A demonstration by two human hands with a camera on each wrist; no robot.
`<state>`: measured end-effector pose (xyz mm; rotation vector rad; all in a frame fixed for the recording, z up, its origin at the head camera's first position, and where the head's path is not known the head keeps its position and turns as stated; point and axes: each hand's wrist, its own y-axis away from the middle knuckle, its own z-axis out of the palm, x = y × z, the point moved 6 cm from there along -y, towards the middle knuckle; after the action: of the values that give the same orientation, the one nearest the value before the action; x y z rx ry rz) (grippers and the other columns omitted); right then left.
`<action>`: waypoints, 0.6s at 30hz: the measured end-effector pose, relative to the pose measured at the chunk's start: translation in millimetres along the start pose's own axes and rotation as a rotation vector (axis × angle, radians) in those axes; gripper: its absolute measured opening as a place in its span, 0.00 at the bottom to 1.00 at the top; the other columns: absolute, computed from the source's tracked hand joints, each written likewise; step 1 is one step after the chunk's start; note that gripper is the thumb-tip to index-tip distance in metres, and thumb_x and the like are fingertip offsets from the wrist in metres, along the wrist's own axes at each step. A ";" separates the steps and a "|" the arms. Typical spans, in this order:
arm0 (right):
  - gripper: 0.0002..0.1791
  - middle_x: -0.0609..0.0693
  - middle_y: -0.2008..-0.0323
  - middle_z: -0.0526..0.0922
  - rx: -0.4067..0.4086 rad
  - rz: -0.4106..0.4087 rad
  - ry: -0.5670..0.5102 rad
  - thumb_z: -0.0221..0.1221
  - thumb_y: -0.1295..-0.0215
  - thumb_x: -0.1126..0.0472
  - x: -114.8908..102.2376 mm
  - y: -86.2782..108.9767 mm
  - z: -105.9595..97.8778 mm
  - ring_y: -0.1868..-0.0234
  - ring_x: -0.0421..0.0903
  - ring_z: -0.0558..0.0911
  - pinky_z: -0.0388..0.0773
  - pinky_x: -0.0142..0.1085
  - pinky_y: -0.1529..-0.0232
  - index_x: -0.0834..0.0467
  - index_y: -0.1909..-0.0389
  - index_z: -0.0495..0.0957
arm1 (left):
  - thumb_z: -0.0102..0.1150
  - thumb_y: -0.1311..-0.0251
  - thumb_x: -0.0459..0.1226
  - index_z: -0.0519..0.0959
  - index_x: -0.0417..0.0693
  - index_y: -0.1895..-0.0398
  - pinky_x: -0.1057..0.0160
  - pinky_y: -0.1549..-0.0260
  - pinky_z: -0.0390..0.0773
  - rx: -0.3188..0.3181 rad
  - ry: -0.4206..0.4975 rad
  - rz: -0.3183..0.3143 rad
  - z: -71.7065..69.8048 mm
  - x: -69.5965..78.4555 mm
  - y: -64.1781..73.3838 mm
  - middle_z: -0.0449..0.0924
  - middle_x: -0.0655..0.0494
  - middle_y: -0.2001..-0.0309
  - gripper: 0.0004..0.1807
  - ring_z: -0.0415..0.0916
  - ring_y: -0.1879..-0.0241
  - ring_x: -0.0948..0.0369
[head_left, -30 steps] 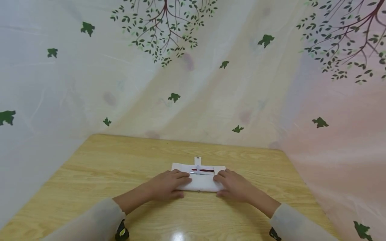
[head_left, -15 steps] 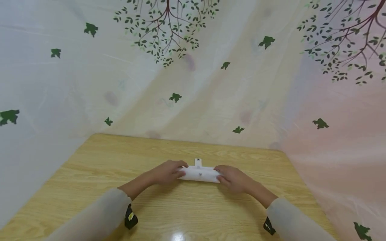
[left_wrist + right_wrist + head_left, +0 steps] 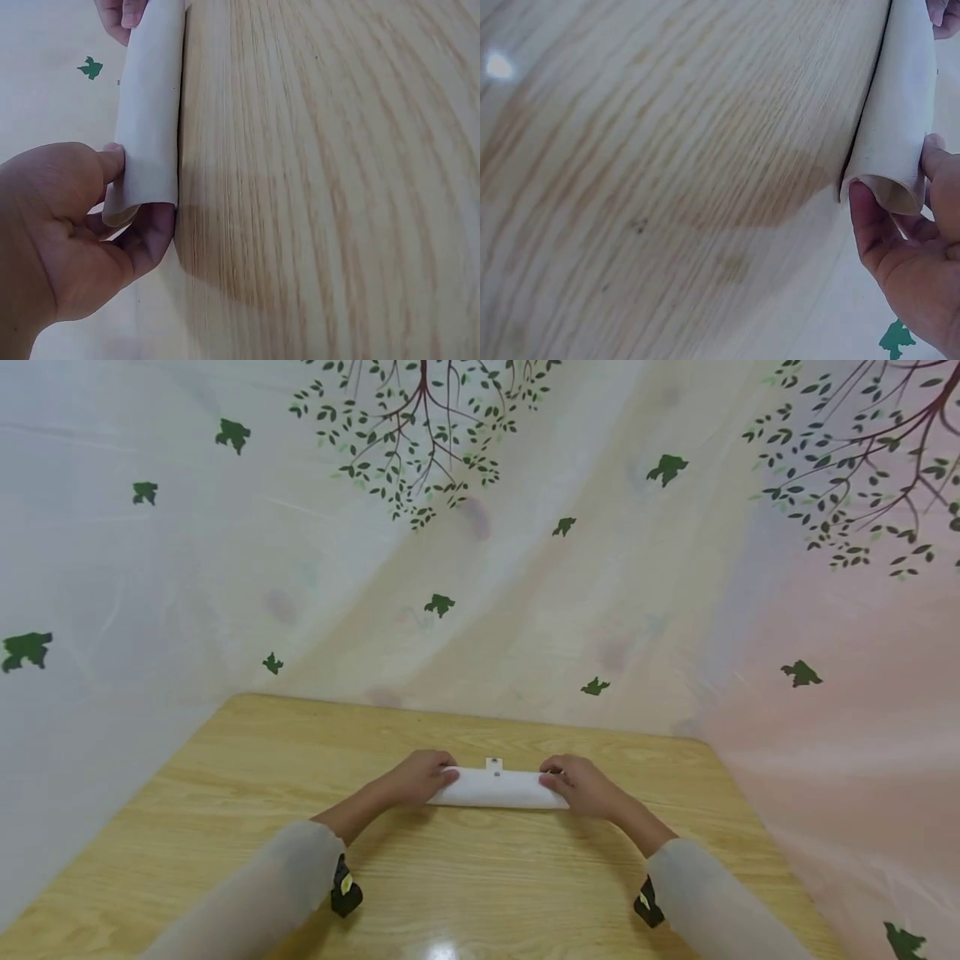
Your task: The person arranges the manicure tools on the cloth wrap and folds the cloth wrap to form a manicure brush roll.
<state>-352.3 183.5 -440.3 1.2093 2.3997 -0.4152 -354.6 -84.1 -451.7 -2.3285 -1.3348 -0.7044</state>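
A white soft pouch [image 3: 498, 790], folded into a flat roll, lies across the wooden table. Behind its far edge sticks out a short strap [image 3: 493, 763] with a metal snap; a small stud [image 3: 497, 774] shows on the roll just before it. My left hand [image 3: 420, 778] grips the left end, thumb on the outside and fingers at the open end of the roll [image 3: 154, 105]. The right end is held by my right hand [image 3: 591, 787]; in the right wrist view a finger of that hand [image 3: 915, 270] reaches into the tube-like opening. The pouch's contents are hidden.
The wooden table [image 3: 480, 877] stretches around the pouch on all sides. Beyond its back edge hangs a pale cloth [image 3: 337, 568] printed with leaves and branches. Dark wrist devices [image 3: 345, 889] sit at both sleeves.
The open pouch, with a dark red slim item and a silvery one inside, has been rolled away from me into a closed roll. Both hands moved forward with it, and the stud came near the strap.
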 end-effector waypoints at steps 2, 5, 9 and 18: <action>0.14 0.52 0.52 0.85 0.017 0.014 -0.015 0.54 0.20 0.56 2.0 -2.9 -0.1 0.49 0.51 0.83 0.80 0.50 0.49 0.61 0.48 0.81 | 0.54 0.24 0.37 0.81 0.35 0.48 0.47 0.42 0.76 0.000 -0.002 -0.007 1.3 -1.8 -1.7 0.85 0.44 0.50 0.14 0.79 0.44 0.46; 0.12 0.50 0.55 0.86 0.033 0.033 -0.021 0.55 0.21 0.57 4.9 -5.9 1.3 0.52 0.49 0.82 0.80 0.48 0.51 0.60 0.51 0.83 | 0.54 0.24 0.36 0.82 0.34 0.48 0.47 0.43 0.76 0.004 -0.024 0.018 4.0 -3.8 -3.6 0.85 0.43 0.51 0.14 0.79 0.45 0.47; 0.11 0.48 0.58 0.86 0.028 0.057 -0.025 0.56 0.22 0.59 8.2 -9.6 4.5 0.57 0.44 0.81 0.79 0.44 0.54 0.60 0.53 0.85 | 0.54 0.24 0.36 0.82 0.35 0.48 0.47 0.44 0.71 0.011 -0.093 0.064 7.6 -5.3 -3.5 0.82 0.45 0.53 0.14 0.76 0.50 0.49; 0.08 0.46 0.63 0.85 -0.014 0.098 -0.110 0.60 0.25 0.60 17.4 -20.8 2.5 0.64 0.41 0.77 0.76 0.38 0.60 0.58 0.54 0.86 | 0.61 0.29 0.37 0.86 0.43 0.52 0.51 0.52 0.68 0.060 -0.102 0.007 8.4 -8.4 -6.2 0.79 0.50 0.55 0.09 0.69 0.55 0.52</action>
<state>-377.9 182.4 -449.4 1.2581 2.2377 -0.4226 -361.5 -82.3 -463.0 -2.3481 -1.3706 -0.5419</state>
